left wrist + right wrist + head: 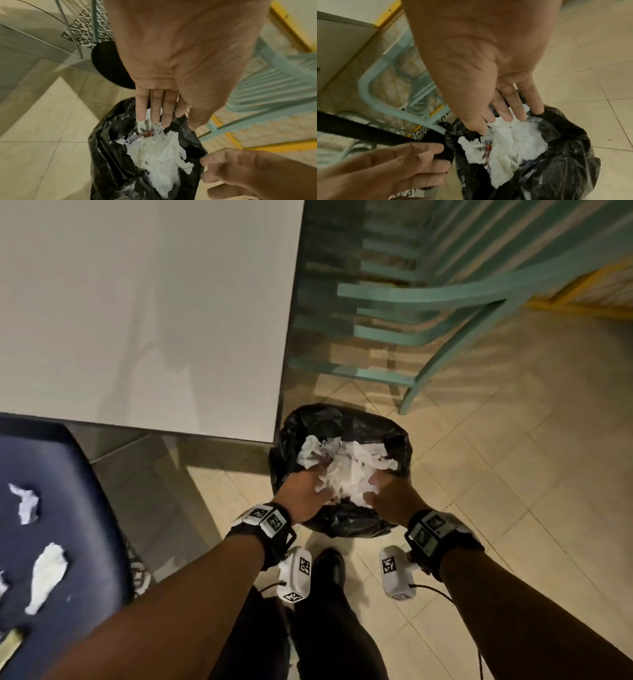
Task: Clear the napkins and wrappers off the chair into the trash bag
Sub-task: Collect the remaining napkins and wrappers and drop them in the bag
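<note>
Black plastic forms the trash bag (342, 422), which stands open on the tiled floor (513, 474) just off the corner of the white surface (137, 302). A heap of crumpled white napkins (346, 470) fills its mouth, with a printed wrapper (145, 135) showing among them.

Both hands are over the bag's opening. The left hand (303, 494) has its fingers (155, 108) straight and close together, pointing down, the tips touching the top of the napkin heap at the bag's near-left rim; they curl round nothing. The right hand (390, 501) reaches in from the near-right rim with its fingers (508, 108) straight and slightly spread, tips resting on the white paper; it too holds nothing.

To the person's left stands the dark blue chair (85, 508), well apart from the bag. Loose napkin scraps (48, 577) lie on its seat, and a yellowish wrapper (12, 642) sits at its near edge. A teal chair (428, 337) stands beyond the bag.
</note>
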